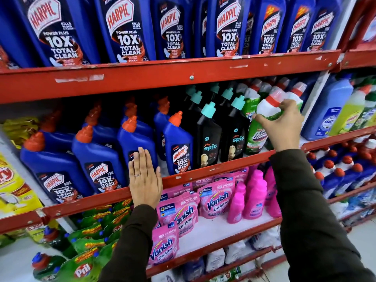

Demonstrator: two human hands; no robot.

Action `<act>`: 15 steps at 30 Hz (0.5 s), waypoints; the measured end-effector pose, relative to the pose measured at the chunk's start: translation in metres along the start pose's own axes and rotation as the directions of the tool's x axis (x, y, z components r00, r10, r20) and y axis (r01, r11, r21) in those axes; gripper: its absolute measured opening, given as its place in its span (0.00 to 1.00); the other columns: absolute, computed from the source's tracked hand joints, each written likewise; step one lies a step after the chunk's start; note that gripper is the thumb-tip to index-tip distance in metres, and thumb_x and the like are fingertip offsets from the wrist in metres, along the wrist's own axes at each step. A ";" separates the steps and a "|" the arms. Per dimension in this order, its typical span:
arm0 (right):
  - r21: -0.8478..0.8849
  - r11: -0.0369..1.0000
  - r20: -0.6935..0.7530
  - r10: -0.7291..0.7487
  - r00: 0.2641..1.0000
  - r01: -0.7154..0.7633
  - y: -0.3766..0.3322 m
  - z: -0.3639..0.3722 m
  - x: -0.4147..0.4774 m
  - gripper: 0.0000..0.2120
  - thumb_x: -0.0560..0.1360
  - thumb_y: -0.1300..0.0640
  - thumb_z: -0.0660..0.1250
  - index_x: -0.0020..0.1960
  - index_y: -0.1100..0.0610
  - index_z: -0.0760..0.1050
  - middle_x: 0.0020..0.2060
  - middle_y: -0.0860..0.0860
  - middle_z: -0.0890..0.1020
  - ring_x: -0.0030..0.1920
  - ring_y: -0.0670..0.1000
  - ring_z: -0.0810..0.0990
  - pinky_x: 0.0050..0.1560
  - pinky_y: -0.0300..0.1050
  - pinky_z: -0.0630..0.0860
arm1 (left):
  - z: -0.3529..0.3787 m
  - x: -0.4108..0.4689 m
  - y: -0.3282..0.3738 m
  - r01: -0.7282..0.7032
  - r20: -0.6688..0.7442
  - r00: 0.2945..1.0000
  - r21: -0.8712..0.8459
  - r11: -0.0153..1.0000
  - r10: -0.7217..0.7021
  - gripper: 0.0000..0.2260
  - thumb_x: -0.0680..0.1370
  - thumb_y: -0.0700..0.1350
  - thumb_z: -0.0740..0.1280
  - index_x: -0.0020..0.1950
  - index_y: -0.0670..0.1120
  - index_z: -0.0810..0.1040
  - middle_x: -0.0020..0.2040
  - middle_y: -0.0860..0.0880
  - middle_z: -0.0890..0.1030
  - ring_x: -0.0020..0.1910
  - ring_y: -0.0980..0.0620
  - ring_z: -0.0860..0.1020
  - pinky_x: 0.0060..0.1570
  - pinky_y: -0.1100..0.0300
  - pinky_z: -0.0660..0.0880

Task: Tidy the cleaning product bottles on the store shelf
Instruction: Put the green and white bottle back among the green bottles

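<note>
On the middle shelf stand blue Harpic bottles (pixel 97 159) with orange caps at the left, black Spic bottles (pixel 209 137) with teal caps in the centre, and green Domex bottles (pixel 256 137) with red and white caps at the right. My left hand (pixel 145 180) lies flat, fingers together, against the front of a blue Harpic bottle (pixel 136 139) and over the red shelf edge (pixel 183 178). My right hand (pixel 282 125) grips the white neck of a green Domex bottle (pixel 266 107) at the front of its row, tilted.
Large Harpic bottles (pixel 126 29) fill the top shelf. Pink Vanish pouches (pixel 215 198) and pink bottles (pixel 254 196) sit below. Green Pril bottles (pixel 81 267) are at the lower left, yellow packs (pixel 12 188) at the far left, more cleaners (pixel 329 112) on the right bay.
</note>
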State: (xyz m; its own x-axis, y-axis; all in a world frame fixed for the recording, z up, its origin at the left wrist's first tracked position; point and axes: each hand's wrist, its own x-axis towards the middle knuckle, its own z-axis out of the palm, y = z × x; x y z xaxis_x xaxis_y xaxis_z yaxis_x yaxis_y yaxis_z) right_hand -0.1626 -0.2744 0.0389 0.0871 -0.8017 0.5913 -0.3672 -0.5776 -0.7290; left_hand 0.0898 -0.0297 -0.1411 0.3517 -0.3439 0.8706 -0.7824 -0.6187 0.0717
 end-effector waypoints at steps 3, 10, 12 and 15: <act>0.010 0.999 0.006 0.038 0.999 -0.038 0.004 0.009 0.002 0.32 0.69 0.50 0.81 0.65 0.62 0.71 0.60 0.58 0.81 0.59 0.59 0.80 0.53 0.45 0.71 | 0.001 0.000 0.000 0.002 -0.002 1.000 0.003 1.000 -0.002 0.33 0.85 0.48 0.53 0.85 0.39 0.41 0.85 0.43 0.39 0.85 0.46 0.40 0.83 0.51 0.40; -0.110 0.992 0.034 0.073 0.997 -0.069 0.004 0.018 0.007 0.33 0.72 0.49 0.79 0.71 0.61 0.70 0.57 0.61 0.82 0.59 0.62 0.81 0.54 0.52 0.75 | 0.005 -0.001 -0.002 -0.004 -0.006 1.000 0.018 1.000 0.004 0.33 0.85 0.48 0.53 0.85 0.39 0.41 0.85 0.42 0.40 0.85 0.46 0.41 0.83 0.50 0.40; -0.125 0.992 0.076 0.040 0.996 -0.031 0.008 0.020 0.007 0.35 0.73 0.52 0.78 0.75 0.60 0.68 0.61 0.62 0.82 0.60 0.62 0.81 0.58 0.54 0.76 | 0.005 -0.002 -0.002 -0.004 -0.007 1.000 0.013 1.000 0.005 0.33 0.85 0.48 0.53 0.85 0.39 0.41 0.85 0.42 0.40 0.85 0.46 0.41 0.83 0.50 0.40; -0.126 0.992 0.132 0.003 0.991 0.013 0.014 0.022 0.009 0.37 0.75 0.55 0.77 0.78 0.60 0.64 0.64 0.63 0.81 0.60 0.62 0.81 0.62 0.55 0.75 | 0.006 -0.003 -0.002 -0.011 -0.006 1.000 0.022 1.000 0.011 0.33 0.85 0.48 0.54 0.85 0.39 0.42 0.85 0.42 0.40 0.85 0.46 0.40 0.83 0.50 0.40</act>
State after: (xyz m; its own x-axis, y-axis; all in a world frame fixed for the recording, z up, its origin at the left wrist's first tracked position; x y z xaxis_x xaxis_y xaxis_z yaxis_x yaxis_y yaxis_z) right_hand -0.1461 -0.2930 0.0264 0.2074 -0.8169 0.5383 -0.4795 -0.5645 -0.6719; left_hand 0.0934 -0.0311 -0.1469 0.3404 -0.3464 0.8742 -0.7743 -0.6307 0.0516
